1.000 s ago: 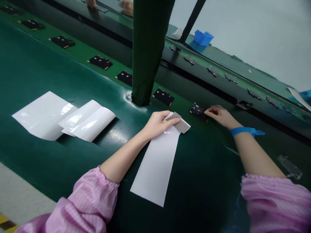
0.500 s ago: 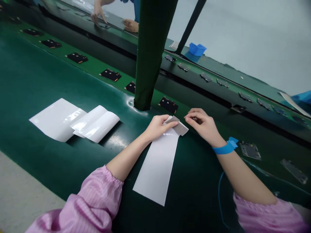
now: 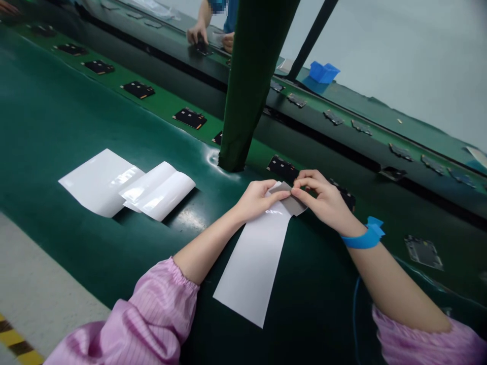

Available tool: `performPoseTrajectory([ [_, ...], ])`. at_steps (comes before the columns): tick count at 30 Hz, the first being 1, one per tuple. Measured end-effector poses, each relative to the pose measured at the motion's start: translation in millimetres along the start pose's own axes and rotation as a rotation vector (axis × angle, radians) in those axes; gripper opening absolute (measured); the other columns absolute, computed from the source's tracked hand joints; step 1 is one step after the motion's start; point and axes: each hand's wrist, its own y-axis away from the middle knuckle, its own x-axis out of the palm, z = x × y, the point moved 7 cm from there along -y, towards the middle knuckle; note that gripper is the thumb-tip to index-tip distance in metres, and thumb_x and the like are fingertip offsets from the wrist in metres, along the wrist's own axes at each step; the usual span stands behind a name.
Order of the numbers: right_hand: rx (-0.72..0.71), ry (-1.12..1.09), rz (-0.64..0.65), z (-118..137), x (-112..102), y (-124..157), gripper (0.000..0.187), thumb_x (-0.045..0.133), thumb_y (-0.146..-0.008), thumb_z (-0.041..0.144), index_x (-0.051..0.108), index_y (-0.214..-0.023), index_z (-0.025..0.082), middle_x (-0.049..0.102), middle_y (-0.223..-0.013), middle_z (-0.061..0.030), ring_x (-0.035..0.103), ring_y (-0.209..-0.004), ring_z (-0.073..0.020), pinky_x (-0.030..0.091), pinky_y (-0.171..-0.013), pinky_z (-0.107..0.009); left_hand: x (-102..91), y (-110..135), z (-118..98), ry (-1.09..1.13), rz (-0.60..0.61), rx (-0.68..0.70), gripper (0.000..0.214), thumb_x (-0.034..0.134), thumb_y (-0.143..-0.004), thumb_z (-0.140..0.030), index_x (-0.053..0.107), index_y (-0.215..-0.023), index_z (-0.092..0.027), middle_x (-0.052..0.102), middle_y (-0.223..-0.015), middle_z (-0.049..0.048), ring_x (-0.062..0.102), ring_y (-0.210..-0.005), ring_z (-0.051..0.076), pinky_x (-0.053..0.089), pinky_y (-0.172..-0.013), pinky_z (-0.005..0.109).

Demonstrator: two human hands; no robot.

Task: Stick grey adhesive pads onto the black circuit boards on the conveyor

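Head view: the left hand (image 3: 258, 200) clamps the white strip (image 3: 253, 263) by its far end, the grey patch (image 3: 294, 205) under and right of its thumb; the right hand's (image 3: 323, 203) fingertips touch that patch, whether pinching I cannot tell

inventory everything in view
long glossy paper strip: 1, white, on green bench
flat rectangular sheet: 1, grey, strip's top
curled glossy sheets: 2+, white, left
rectangular boards: about 8, black, diagonal row
thin boards: several, grey, right
thick post: 1, green, centre
plastic bin: 1, blue, upper right
floor tape: 1, yellow-black, lower left
co-worker's hands: 2, bare, top centre
wristband: 1, blue, right wrist
pink-sleeved left hand: 1, on strip
pink-sleeved right hand: 1, at sheet
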Motion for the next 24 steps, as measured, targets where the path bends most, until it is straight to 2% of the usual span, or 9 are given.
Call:
performPoseTrajectory([
  [2, 0.03, -0.009, -0.035, -13.2, -8.7, -7.1, 0.038, 0.052, -0.083, 0.06, 0.063, -0.076, 0.024, 0.058, -0.099, -0.0074, 0.058, -0.09, -0.0238, 0.047, -0.074, -0.037, -0.6, -0.3, 0.9, 0.032, -0.011, -0.002, 0.027, 0.059, -0.082, -0.039, 0.061, -0.07, -0.015, 0.057, -0.067, -0.0002, 0.051, -0.065, 0.012, 0.036, -0.057, 0.022],
  [5, 0.101, 0.051, -0.058, -48.7, -20.5, -27.4, 0.043, 0.055, -0.077, 0.065, 0.064, -0.074, 0.023, 0.06, -0.1, -0.0084, 0.057, -0.089, -0.0251, 0.047, -0.072, -0.038, -0.7, -0.4, 0.7, 0.042, -0.006, 0.0, 0.025, 0.059, -0.082, -0.037, 0.063, -0.074, -0.014, 0.059, -0.07, 0.0008, 0.052, -0.067, 0.012, 0.037, -0.058, 0.022],
  [10, 0.16, 0.08, 0.241, -104.0, -8.3, -56.1, 0.056, 0.053, -0.067, 0.076, 0.066, -0.067, 0.021, 0.064, -0.082, -0.0086, 0.058, -0.087, -0.0271, 0.046, -0.081, -0.042, -0.4, -0.1, -0.2, 0.0, 0.016, -0.017, 0.028, 0.059, -0.082, -0.04, 0.063, -0.072, -0.014, 0.059, -0.069, 0.0013, 0.051, -0.068, 0.013, 0.036, -0.057, 0.022],
  [13, 0.195, 0.084, 0.293, -120.1, -7.9, -57.8, 0.057, 0.054, -0.065, 0.077, 0.068, -0.069, 0.021, 0.065, -0.084, -0.0084, 0.059, -0.087, -0.027, 0.046, -0.082, -0.042, -0.1, 0.0, 0.1, 0.012, 0.019, -0.026, 0.028, 0.058, -0.081, -0.039, 0.062, -0.071, -0.014, 0.058, -0.069, 0.0012, 0.051, -0.067, 0.013, 0.035, -0.056, 0.022],
  [20, 0.218, 0.136, 0.277, -140.4, -12.0, -47.4, 0.053, 0.053, -0.069, 0.072, 0.067, -0.071, 0.021, 0.063, -0.08, -0.0077, 0.058, -0.078, -0.0239, 0.047, -0.072, -0.039, -0.4, -0.7, -0.5, -0.012, 0.026, -0.009, 0.028, 0.058, -0.082, -0.04, 0.062, -0.071, -0.014, 0.058, -0.069, 0.0012, 0.05, -0.067, 0.013, 0.034, -0.057, 0.023],
  [22, 0.242, 0.157, 0.213, -147.6, -15.3, -43.4, 0.052, 0.055, -0.068, 0.072, 0.065, -0.073, 0.021, 0.06, -0.079, -0.0074, 0.056, -0.071, -0.0217, 0.047, -0.067, -0.038, -0.4, -0.8, -0.9, -0.017, 0.03, -0.006, 0.028, 0.058, -0.081, -0.04, 0.062, -0.072, -0.014, 0.059, -0.07, 0.0015, 0.051, -0.067, 0.013, 0.034, -0.057, 0.023],
  [24, 0.281, 0.138, 0.09, -148.8, -21.8, -37.9, 0.054, 0.061, -0.064, 0.07, 0.062, -0.082, 0.02, 0.058, -0.087, -0.0079, 0.055, -0.066, -0.0187, 0.048, -0.063, -0.037, -0.5, -0.6, -1.5, -0.013, 0.028, -0.002, 0.028, 0.058, -0.081, -0.041, 0.062, -0.072, -0.014, 0.059, -0.071, 0.0013, 0.051, -0.067, 0.013, 0.035, -0.058, 0.023],
])
